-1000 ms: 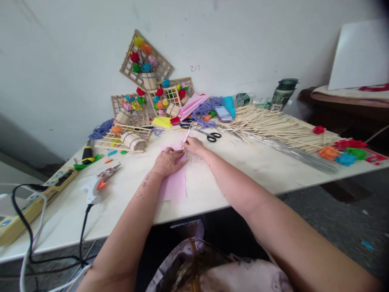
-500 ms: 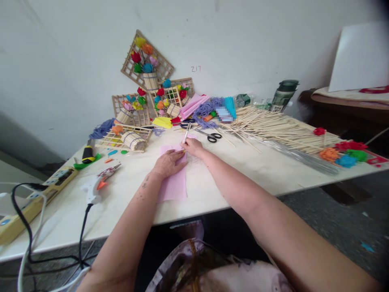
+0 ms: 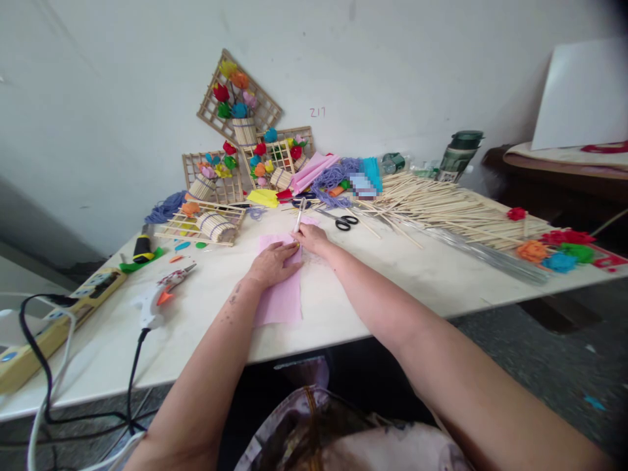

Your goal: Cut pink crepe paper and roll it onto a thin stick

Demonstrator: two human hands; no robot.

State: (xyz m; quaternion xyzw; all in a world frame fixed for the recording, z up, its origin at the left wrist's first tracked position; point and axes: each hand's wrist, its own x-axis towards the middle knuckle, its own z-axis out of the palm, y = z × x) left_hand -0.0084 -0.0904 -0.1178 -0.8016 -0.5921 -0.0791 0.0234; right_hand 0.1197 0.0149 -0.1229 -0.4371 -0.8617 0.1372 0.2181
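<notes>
A sheet of pink paper point(image 3: 279, 304) lies on the white table, its near edge short of the table's front edge. My left hand point(image 3: 275, 263) rests flat on the paper with its fingers spread, pressing it down. Just to the right and beyond, my right hand point(image 3: 312, 238) is closed around a white pen-like tool point(image 3: 299, 219), held upright at the paper's far right part. The tool's lower tip is hidden by my fingers. Black-handled scissors point(image 3: 346, 222) lie beyond my right hand.
A glue gun point(image 3: 154, 301) and a power strip point(image 3: 101, 288) with cables lie at the left. Stick lattices with paper flowers point(image 3: 240, 111) stand at the back. Many thin sticks point(image 3: 441, 203), a plastic-wrapped bundle point(image 3: 490, 255) and paper flowers point(image 3: 532, 250) cover the right side.
The white tool's top has tipped slightly to the left. Both hands stay in nearly the same place on the paper, and the view has shifted very slightly.
</notes>
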